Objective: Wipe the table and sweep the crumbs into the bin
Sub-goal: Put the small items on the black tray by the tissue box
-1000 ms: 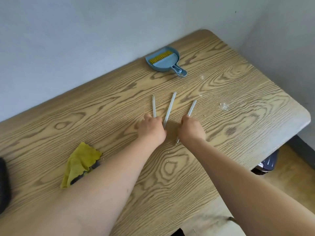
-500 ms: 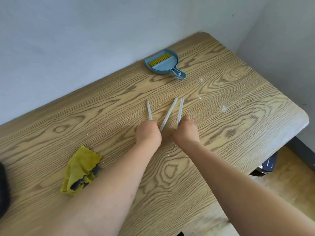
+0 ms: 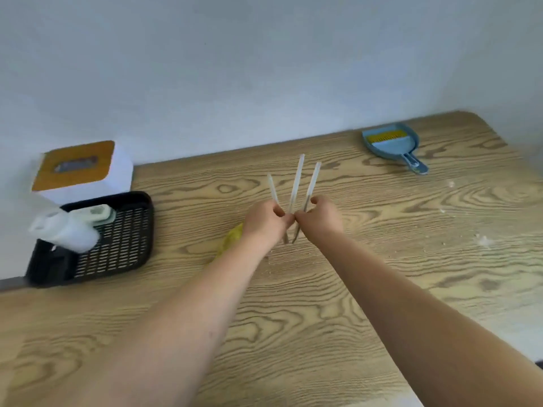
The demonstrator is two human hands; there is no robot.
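Both forearms bare, no sleeves; left grip [image 3: 266,220] and right grip [image 3: 320,217] ungloved.

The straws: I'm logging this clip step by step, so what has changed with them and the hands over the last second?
The three straws, spread flat on the table a second ago, are now gathered and lifted, fanned upward. The left hand and right hand have closed together, pinching their lower ends. The dustpan, yellow cloth and crumbs lie untouched.

Wood-grain matt table [image 3: 382,289]; blue plastic dustpan [image 3: 390,143]; yellow cloth [image 3: 230,242].
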